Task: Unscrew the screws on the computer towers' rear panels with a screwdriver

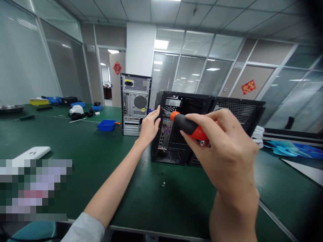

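Note:
A black computer case (180,154) stands on the green table (141,205), with its port panel (165,134) facing me. My right hand (222,137) is wrapped round the red and black handle of a screwdriver (188,124), whose shaft points left to the upper rear edge of the case. At the left edge of that case, my left hand (150,126) rests with its fingers apart and holds nothing. Just behind it stands a second computer tower (136,101), upright, with its rear side showing.
A blue tray (106,125) sits left of the tower, with a white device (76,109) and black cables beyond. Another black case (237,111) adjoins on the right. Blue bags (282,148) lie at far right; small bits (163,184) lie in front. A white box (32,154) is at left.

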Action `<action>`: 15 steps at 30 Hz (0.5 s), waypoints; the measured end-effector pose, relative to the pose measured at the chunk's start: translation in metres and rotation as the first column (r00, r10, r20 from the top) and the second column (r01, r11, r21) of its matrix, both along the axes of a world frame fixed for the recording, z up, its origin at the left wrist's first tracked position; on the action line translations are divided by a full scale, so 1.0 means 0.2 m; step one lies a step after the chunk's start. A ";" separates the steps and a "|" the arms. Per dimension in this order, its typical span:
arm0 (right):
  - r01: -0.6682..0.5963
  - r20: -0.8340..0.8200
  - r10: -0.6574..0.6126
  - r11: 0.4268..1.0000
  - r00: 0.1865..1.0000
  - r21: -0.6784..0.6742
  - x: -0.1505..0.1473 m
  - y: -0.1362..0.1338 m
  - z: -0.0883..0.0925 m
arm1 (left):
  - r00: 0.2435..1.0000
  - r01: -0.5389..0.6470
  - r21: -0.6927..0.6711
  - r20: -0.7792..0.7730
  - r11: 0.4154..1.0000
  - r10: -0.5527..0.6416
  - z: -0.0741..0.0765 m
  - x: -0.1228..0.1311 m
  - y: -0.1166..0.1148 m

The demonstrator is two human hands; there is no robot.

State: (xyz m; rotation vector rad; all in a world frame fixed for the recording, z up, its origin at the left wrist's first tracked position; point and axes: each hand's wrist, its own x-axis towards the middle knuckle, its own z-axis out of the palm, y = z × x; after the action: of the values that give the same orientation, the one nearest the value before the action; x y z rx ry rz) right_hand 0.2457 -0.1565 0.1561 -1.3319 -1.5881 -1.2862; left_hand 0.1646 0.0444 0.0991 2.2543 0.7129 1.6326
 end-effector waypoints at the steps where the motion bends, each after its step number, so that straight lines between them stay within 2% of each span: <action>1: -0.002 0.004 0.002 1.000 1.000 0.004 0.00 0.00 0.00 | 1.000 -0.001 0.001 0.001 1.000 0.001 0.00 0.00 0.00; 15: -0.050 0.058 0.045 0.995 0.997 0.091 0.00 0.03 0.01 | 1.000 -0.011 -0.004 -0.016 1.000 0.011 0.01 -0.01 -0.01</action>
State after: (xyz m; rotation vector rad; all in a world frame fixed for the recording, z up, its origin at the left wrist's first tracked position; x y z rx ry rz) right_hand 0.2456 -0.1502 0.1575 -1.2039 -1.5694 -1.3619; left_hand 0.1633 0.0422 0.1006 2.2662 0.7334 1.6186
